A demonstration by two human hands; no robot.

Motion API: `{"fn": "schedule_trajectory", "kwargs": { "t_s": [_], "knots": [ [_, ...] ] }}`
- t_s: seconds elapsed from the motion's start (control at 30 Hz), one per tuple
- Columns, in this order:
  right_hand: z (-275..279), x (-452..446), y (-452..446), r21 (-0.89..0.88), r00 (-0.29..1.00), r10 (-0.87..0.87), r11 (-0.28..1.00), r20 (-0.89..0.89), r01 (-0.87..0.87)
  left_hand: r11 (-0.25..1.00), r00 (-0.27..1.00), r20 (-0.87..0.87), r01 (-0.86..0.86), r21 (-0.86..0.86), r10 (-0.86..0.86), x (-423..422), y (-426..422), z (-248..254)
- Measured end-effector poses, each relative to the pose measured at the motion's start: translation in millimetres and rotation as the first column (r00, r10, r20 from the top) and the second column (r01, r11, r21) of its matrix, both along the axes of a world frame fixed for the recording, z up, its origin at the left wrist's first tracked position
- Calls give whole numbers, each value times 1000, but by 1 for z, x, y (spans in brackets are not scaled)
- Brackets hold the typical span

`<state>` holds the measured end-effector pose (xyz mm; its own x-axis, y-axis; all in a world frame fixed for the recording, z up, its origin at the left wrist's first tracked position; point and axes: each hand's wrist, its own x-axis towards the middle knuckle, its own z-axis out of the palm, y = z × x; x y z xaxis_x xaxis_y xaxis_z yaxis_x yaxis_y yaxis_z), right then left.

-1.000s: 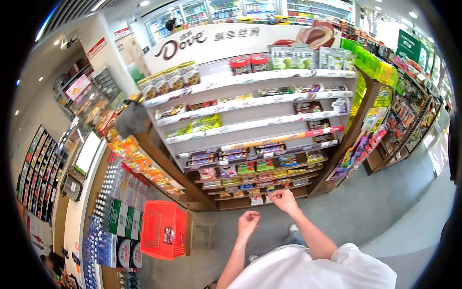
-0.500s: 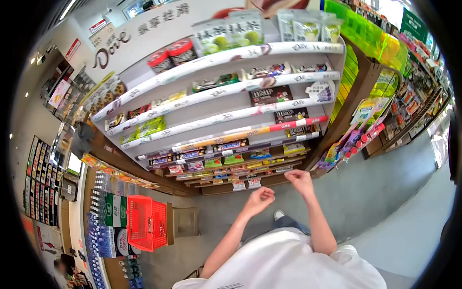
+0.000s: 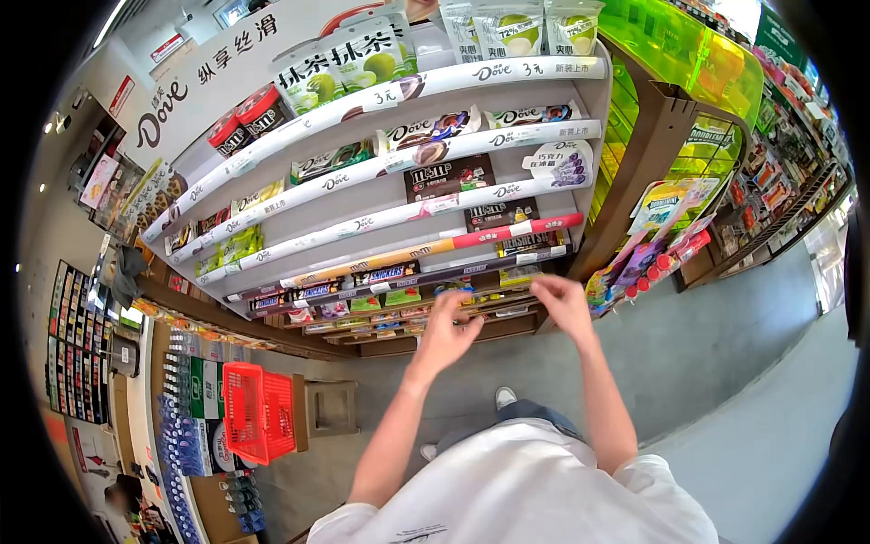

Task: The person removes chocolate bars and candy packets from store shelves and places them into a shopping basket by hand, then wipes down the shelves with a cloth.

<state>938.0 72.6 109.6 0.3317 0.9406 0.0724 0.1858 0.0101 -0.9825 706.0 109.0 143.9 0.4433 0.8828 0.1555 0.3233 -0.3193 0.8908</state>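
My left hand is raised in front of the lower shelves, thumb and fingers apart, with nothing visible in it. To its right, my right hand has its fingers loosely bent and pointing left, and no item shows in it either. Both hands hang in the air, overlapping the low rows of snacks in view. Nearest behind them are a yellow packet, a Hershey's pack and Snickers bars. Higher up are dark M&M's packs and Dove bars.
A curved Dove candy rack with matcha pouches on top fills the front. On the left, a red basket stands by bottled drinks and a stool. Hanging packets jut out at the right, above grey floor.
My view has moved closer to the rack, which now looks larger and further left. Both hands have risen toward the lower shelves, and the left hand's fingers have spread.
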Motion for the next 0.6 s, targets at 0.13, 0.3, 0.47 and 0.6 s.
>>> {"fn": "schedule_trajectory", "kwargs": {
  "t_s": [0.13,0.3,0.47,0.6],
  "knots": [
    [64,9,37,123,971,-13,992,241,-17,951,988,-119,-59,305,99,15,48,27],
    [67,16,85,-48,944,-99,992,315,120,897,917,33,-396,197,397,47,85,20],
    [59,21,109,-11,880,-232,966,414,259,819,830,48,-556,140,555,72,103,16],
    [54,22,119,0,873,-241,964,424,266,799,810,37,-584,143,585,80,109,18]
  ]
}}
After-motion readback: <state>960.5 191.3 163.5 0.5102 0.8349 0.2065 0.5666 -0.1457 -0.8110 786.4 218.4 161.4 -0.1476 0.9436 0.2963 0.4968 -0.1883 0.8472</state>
